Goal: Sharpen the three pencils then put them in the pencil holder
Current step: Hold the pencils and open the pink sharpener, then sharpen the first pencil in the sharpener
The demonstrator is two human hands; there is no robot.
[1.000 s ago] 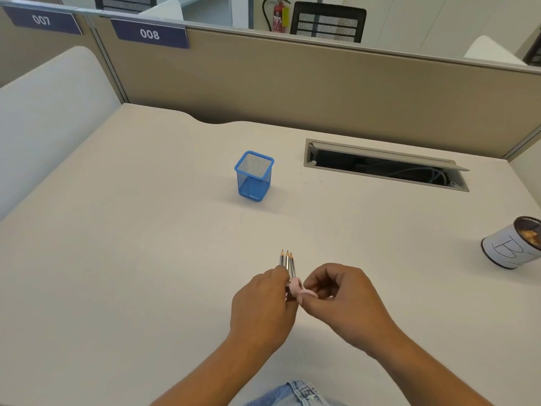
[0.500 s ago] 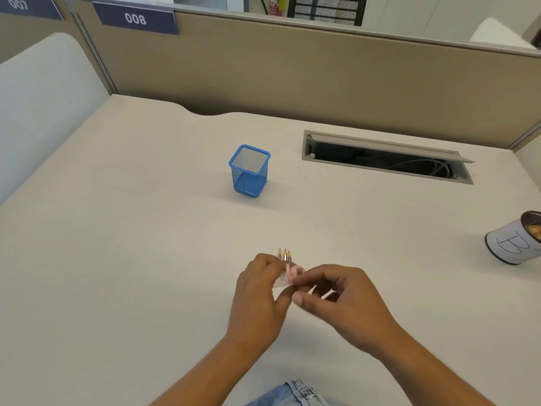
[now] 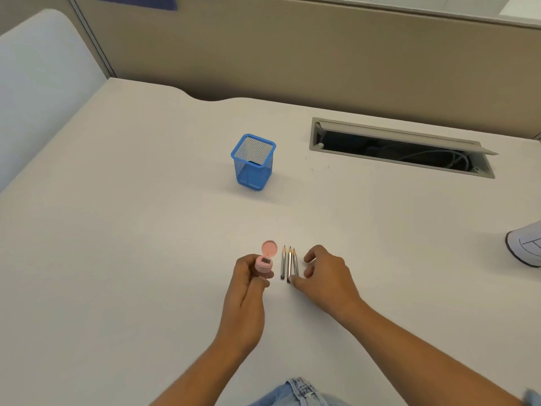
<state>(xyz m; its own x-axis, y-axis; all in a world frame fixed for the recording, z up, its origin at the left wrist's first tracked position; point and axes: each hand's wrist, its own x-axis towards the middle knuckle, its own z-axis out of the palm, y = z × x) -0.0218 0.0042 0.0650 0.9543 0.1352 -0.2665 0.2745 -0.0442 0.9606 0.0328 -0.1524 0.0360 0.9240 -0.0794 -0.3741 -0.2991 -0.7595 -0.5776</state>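
On the near half of the desk (image 3: 117, 259), you hold the pink sharpener (image 3: 264, 266) upright in your left hand (image 3: 247, 291), thumb and fingers curled round its barrel, its hinged lid flipped open. Your right hand (image 3: 326, 276) arches just beside the three pencils (image 3: 289, 263), fingers spread and bent, thumb tip at their blunt ends, none yet pinched. They lie side by side on the desk between your hands, points away from you. Sharpening looks about to begin: the next move calls for lifting one pencil and feeding its tip into the opening. Well beyond, the blue pencil holder (image 3: 254, 165) appears empty.
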